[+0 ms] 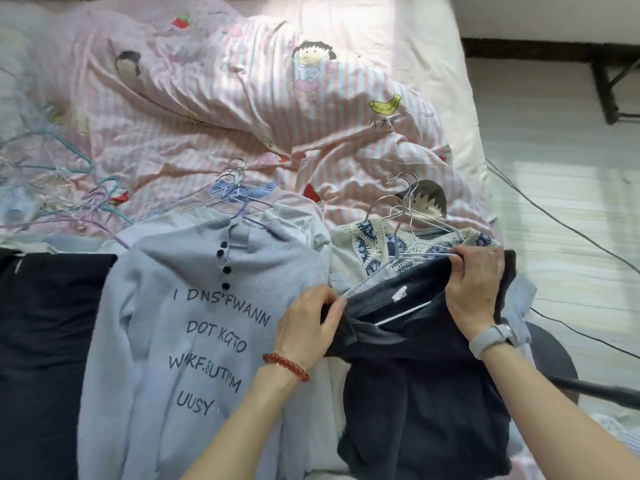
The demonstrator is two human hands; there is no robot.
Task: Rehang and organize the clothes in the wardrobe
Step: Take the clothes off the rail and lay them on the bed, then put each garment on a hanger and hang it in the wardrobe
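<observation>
Lying along the bed's left edge is a flat dark garment [45, 341], and above it, toward the far-left corner, a tangle of thin pastel wire hangers [62, 188] sits on the striped pink cartoon duvet [277, 109]. Next comes a soft, fuzzy pale-blue sweater [194, 334] with dark buttons and printed lettering, already on a lilac hanger and lying near the bed's near edge. The left hand [308, 327], with a red bead bracelet at its wrist, pinches the left side of the neckline of a navy fleecy top [422, 393], where a white hanger [398, 315] shows inside the opening. The right hand [476, 289], a grey watch at its wrist, grips the top's other shoulder, fingers curled over the fabric. Under that hand lies a blue-and-cream crochet-collared garment [374, 244] on metal hangers. The step in hand looks like seating the navy top on its hanger; next, the shoulders probably need settling evenly over the hanger's arms. The plush fabric may cling rather than slide.
</observation>
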